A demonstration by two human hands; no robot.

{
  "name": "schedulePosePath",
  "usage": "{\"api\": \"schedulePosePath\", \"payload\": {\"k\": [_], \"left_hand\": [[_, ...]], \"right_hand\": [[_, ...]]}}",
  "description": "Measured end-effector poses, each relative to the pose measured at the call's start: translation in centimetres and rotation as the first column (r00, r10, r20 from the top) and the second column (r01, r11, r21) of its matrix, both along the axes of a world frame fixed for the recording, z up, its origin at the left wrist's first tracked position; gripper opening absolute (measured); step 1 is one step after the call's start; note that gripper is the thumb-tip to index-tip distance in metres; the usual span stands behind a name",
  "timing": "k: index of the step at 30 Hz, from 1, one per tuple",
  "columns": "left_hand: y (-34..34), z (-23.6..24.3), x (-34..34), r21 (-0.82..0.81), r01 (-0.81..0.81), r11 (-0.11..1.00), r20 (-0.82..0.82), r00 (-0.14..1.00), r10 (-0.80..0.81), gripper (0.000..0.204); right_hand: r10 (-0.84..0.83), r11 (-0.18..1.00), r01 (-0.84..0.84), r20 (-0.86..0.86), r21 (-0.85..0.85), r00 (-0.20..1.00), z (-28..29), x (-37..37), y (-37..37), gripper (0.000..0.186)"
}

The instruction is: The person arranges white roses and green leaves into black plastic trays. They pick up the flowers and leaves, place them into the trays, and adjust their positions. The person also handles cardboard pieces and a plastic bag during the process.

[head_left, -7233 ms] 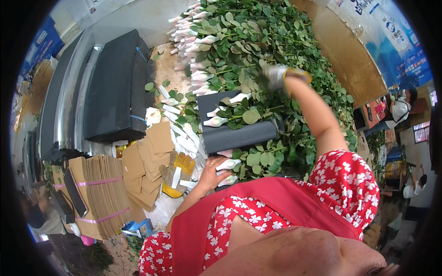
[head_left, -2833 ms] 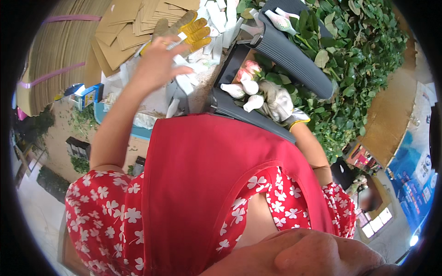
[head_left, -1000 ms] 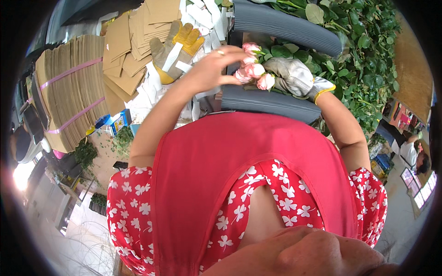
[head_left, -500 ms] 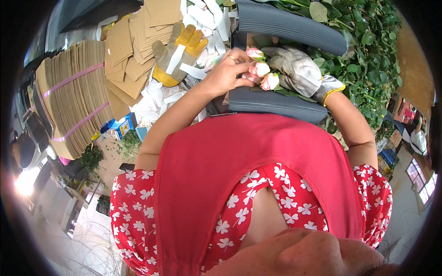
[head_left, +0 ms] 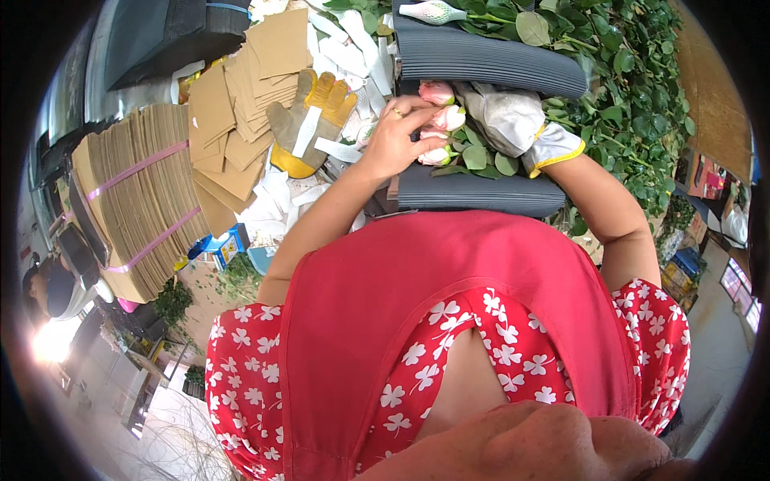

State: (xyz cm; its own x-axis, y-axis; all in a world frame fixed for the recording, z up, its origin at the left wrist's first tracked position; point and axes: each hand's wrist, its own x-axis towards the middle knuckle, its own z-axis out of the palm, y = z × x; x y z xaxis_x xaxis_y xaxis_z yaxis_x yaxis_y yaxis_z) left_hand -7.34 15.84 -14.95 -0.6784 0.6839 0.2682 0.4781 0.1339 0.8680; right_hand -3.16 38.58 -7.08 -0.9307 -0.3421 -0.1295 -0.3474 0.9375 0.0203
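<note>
Several pink-and-white roses (head_left: 447, 119) lie with their heads to the left, between two ribbed dark grey pads. My bare left hand (head_left: 396, 138), with a ring on one finger, has its bent fingers around the rose heads at their left side. My right hand (head_left: 504, 119) wears a grey work glove with a yellow-edged cuff and is closed over the stems just behind the blooms. Its fingertips and most of the stems are hidden. Green leaves (head_left: 480, 152) stick out below the glove. The far pad (head_left: 489, 56) and near pad (head_left: 477, 191) flank both hands.
Rose foliage (head_left: 618, 104) is heaped at the right. On the far pad lies a bloom in a white mesh sleeve (head_left: 433, 12). To the left are a yellow-and-grey glove (head_left: 313, 120), white mesh sleeves (head_left: 341, 150), loose cardboard pieces (head_left: 241, 104) and a strapped cardboard stack (head_left: 140, 180).
My gloved right hand has shifted back from the blooms, uncovering leaves beside them. My left hand stays at the rose heads. The whole view has moved slightly.
</note>
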Motion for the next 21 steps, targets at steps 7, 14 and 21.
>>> {"api": "schedulePosePath", "payload": {"k": [7, 14, 21], "left_hand": [[0.5, 1.9, -2.7, -0.003, 0.135, 0.991, -0.18, 0.975, -0.133, 0.039], [0.7, 1.4, -3.4, -0.127, 0.159, 0.979, 0.059, 0.987, -0.153, 0.042], [1.0, 1.8, -3.9, -0.156, 0.147, 0.977, 0.079, 0.988, -0.136, 0.041]], "right_hand": [[0.055, 0.992, -0.041, -0.12, 0.117, 0.991, 0.2, 0.5, 0.2, 0.05], [-0.093, 0.989, 0.103, -0.094, 0.105, 0.991, 14.4, 2.2, -2.2, 0.014], [0.114, 0.993, -0.096, -0.38, 0.066, 0.918, 3.2, 0.2, 0.7, 0.034]]}}
